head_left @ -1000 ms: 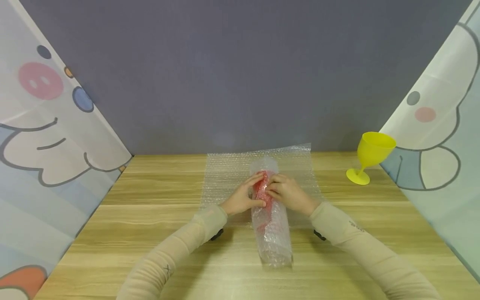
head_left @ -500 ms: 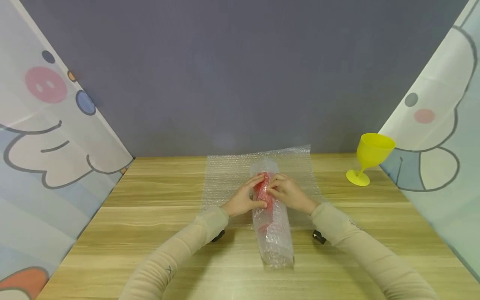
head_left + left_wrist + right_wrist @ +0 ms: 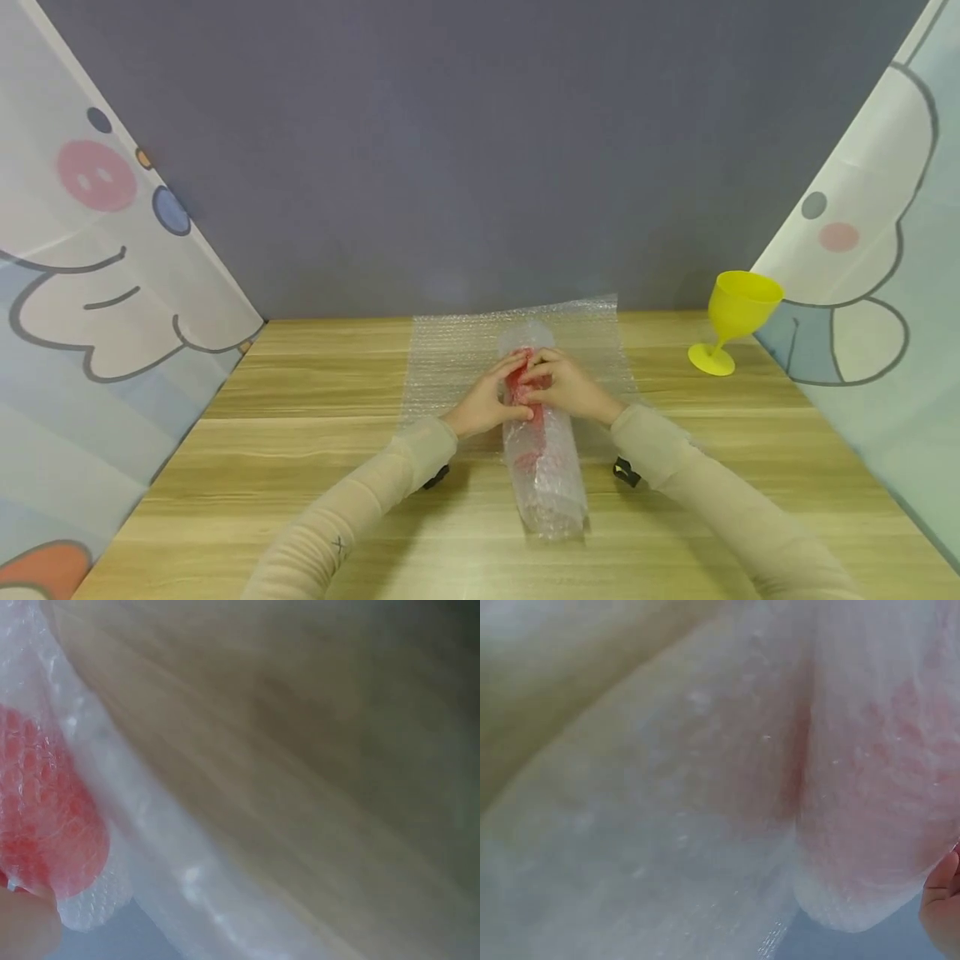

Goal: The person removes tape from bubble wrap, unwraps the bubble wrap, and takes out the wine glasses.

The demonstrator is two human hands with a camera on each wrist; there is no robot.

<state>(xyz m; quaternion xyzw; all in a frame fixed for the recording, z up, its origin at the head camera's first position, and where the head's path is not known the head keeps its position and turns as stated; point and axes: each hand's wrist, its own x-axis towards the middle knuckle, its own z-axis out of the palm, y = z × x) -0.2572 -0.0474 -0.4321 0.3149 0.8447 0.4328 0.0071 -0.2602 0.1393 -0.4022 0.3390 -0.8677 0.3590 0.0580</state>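
Observation:
A roll of clear bubble wrap [image 3: 546, 487] lies lengthwise in the middle of the table, wound around a red object whose full shape is hidden by the layers. In the left wrist view the red object [image 3: 49, 806] shows a rounded end through the bubbles. My left hand [image 3: 486, 402] holds the roll from its left side, thumb nearer me and fingers farther up. From the right, my right hand [image 3: 573, 387] grips the top of the roll with curled fingers. The right wrist view shows the wrapped bulge [image 3: 877, 802] close up, with fingertips at the right edge.
A flat sheet of bubble wrap [image 3: 450, 358] spreads under and behind the roll toward the back edge. A yellow goblet [image 3: 742, 304] stands at the back right of the wooden table [image 3: 315, 367]. A grey wall and printed cartoon panels enclose the sides.
My right hand's fingers have shifted a little left over the red part and spread apart more. The left hand keeps its hold, and the roll stays in about the same place.

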